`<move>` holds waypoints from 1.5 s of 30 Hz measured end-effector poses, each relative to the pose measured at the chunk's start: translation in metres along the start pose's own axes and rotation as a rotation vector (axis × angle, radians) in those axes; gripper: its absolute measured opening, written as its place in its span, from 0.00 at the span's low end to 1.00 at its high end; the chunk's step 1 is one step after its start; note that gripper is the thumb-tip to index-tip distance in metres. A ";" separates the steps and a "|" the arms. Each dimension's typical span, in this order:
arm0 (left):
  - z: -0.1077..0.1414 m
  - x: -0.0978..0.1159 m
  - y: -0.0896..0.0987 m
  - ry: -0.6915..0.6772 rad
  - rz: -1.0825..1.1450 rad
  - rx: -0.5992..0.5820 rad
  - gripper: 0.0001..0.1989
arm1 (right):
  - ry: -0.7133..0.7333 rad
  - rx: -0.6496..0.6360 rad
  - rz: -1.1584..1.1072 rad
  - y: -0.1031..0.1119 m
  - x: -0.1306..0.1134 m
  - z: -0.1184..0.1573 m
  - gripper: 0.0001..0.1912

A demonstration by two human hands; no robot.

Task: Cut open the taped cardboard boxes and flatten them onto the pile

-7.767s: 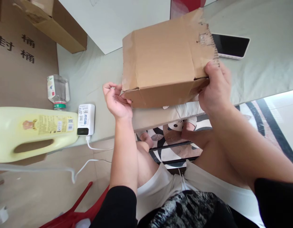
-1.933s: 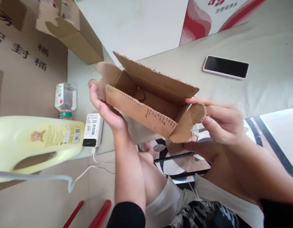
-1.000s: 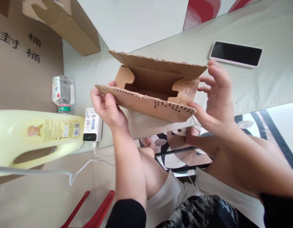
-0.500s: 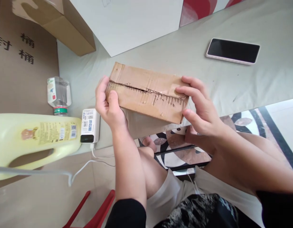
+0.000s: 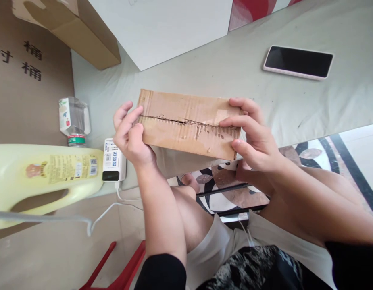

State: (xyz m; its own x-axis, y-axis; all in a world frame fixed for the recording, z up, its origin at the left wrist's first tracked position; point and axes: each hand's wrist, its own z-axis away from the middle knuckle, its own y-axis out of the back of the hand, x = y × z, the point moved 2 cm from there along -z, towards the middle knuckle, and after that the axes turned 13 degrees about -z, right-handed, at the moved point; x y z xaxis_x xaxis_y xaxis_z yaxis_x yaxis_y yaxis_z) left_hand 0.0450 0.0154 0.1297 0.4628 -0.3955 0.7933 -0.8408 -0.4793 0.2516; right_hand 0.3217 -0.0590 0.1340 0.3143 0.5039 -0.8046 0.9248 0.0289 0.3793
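A brown cardboard box (image 5: 186,133) with a torn, ragged seam along its upper face is held between my two hands, above the near edge of the cloth-covered table. My left hand (image 5: 132,135) grips its left end, with thumb and a finger against the cardboard and another finger raised off it. On the right end, my right hand (image 5: 254,135) has two fingers on the top face and the thumb at the lower corner. The underside of the box is hidden.
A phone (image 5: 299,62) lies on the table (image 5: 340,96) at the right. Leftward are a white power bank (image 5: 114,159) with a cable, a clear bottle (image 5: 74,117) and a yellow jug (image 5: 47,169). Behind stand a white box (image 5: 174,28) and a cardboard carton (image 5: 92,36).
The box has turned slightly, its left end coming lower. My left hand has shifted left and loosened, a finger lifting away. My right hand has hardly moved.
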 end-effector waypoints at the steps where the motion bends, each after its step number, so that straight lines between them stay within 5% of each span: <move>1: 0.000 0.000 -0.001 0.014 0.017 -0.001 0.16 | 0.001 0.002 0.002 0.000 -0.001 0.000 0.20; 6: 0.003 0.002 -0.005 0.043 0.058 0.003 0.15 | -0.029 -0.027 0.023 -0.001 -0.014 -0.002 0.18; 15: 0.004 0.004 -0.010 0.052 0.062 -0.029 0.12 | -0.091 -0.175 0.138 0.005 -0.037 -0.005 0.27; 32: 0.004 -0.006 -0.014 0.007 0.091 -0.019 0.12 | -0.112 -0.196 0.136 0.006 -0.037 -0.004 0.30; 45: 0.005 0.012 -0.014 0.074 0.136 -0.006 0.18 | -0.105 -0.191 0.122 0.006 -0.039 -0.006 0.31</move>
State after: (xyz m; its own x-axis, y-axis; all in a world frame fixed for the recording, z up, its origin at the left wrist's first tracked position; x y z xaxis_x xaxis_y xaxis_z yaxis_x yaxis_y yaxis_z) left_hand 0.0638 0.0136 0.1334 0.3225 -0.3972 0.8592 -0.8962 -0.4202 0.1422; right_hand 0.3135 -0.0731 0.1698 0.4511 0.4212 -0.7868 0.8246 0.1405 0.5480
